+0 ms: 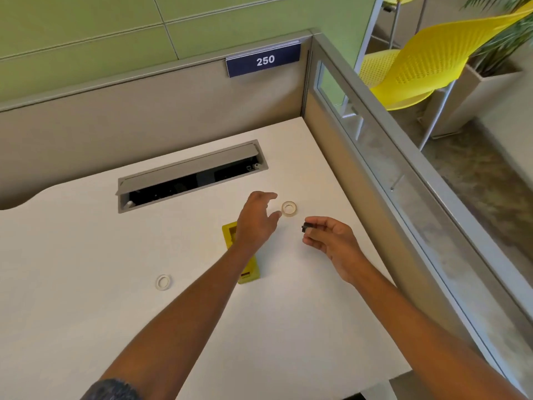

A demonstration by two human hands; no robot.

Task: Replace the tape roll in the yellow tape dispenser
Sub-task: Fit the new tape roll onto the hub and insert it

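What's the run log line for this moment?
left hand: open, reaching for tape roll | right hand: holding black spindle | yellow dispenser: on desk, empty

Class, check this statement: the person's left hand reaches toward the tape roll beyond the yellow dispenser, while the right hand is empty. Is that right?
Not quite. The head view shows the right hand is not empty: its fingers pinch a small black piece, perhaps the dispenser's spindle. The rest stands: the left hand reaches, open, toward the tape roll beyond the yellow dispenser.
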